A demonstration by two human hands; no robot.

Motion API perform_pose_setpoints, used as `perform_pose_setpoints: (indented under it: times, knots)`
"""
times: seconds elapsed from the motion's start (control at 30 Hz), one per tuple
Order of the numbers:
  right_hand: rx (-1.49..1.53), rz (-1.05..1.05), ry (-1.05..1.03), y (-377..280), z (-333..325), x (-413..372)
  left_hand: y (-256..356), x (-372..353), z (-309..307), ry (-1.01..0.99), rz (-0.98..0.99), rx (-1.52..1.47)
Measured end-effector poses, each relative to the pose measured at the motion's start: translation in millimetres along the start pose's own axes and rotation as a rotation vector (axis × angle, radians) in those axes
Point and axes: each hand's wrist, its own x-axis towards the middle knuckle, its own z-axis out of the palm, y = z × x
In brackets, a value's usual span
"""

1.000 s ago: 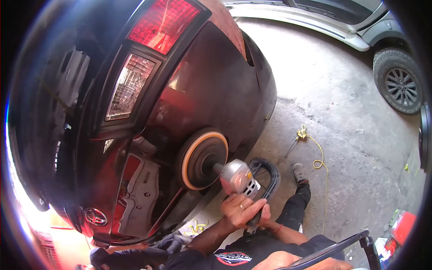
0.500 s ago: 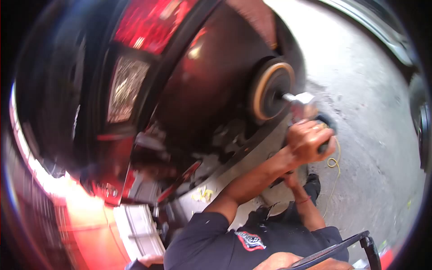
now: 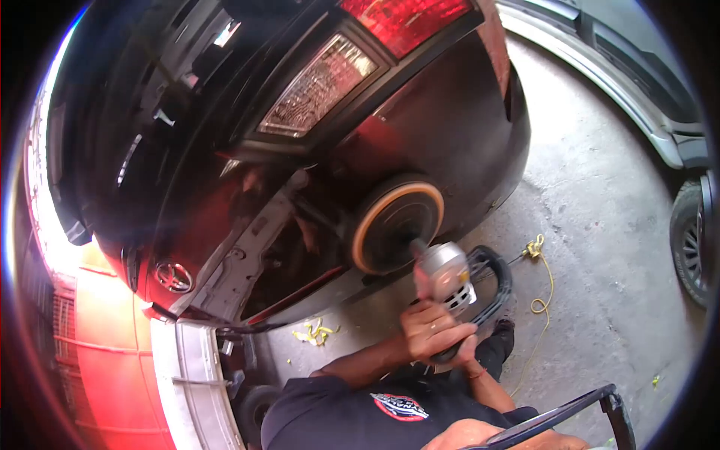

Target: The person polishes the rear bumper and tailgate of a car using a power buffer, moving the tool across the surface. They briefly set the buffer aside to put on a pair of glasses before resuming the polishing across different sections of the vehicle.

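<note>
Head view: the silver-and-black polisher (image 3: 442, 271) lies at twelve o'clock from the hands, its long axis leaning toward eleven, where its orange-rimmed pad (image 3: 384, 234) appears to meet the dark car (image 3: 442, 120). Both hands grasp its rear — left hand (image 3: 433, 330) nearer the pad, right hand (image 3: 466, 352) lower, partly hidden — with the black loop handle (image 3: 505, 279) at one o'clock.

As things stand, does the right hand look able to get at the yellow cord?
Probably not without letting go: the right hand grips the polisher together with the left hand, and the yellow cord lies down on the floor.
</note>
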Motion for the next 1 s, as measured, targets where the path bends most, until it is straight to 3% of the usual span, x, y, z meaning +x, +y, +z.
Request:
perform_pose_setpoints:
  times: [0.2, 0.47, 0.67, 0.77, 0.87, 1.0]
  knots:
    - [-0.218, -0.048, -0.054, -57.4, -35.6, 11.6, -0.1, 36.8, 12.5, 0.049, 0.007, -0.01]
    - [-0.179, -0.152, 0.164, -140.7, -130.2, 43.1, -14.9, 127.4, 66.0, 0.177, -0.033, -0.043]
    - [-0.227, 0.009, 0.172, -199.7, -207.8, 56.4, -33.8, 206.8, 127.7, 0.235, -0.004, -0.042]
    - [-0.334, -0.104, 0.184, -209.3, -234.1, 71.6, -43.8, 237.9, 142.8, 0.225, 0.015, -0.017]
    - [-0.247, -0.181, 0.223, -214.7, -265.2, 81.5, -51.7, 269.1, 165.6, 0.296, 0.006, -0.01]
    - [-0.257, 0.028, 0.22, -235.5, -290.7, 75.7, -57.7, 303.1, 185.3, 0.404, 0.0, -0.006]
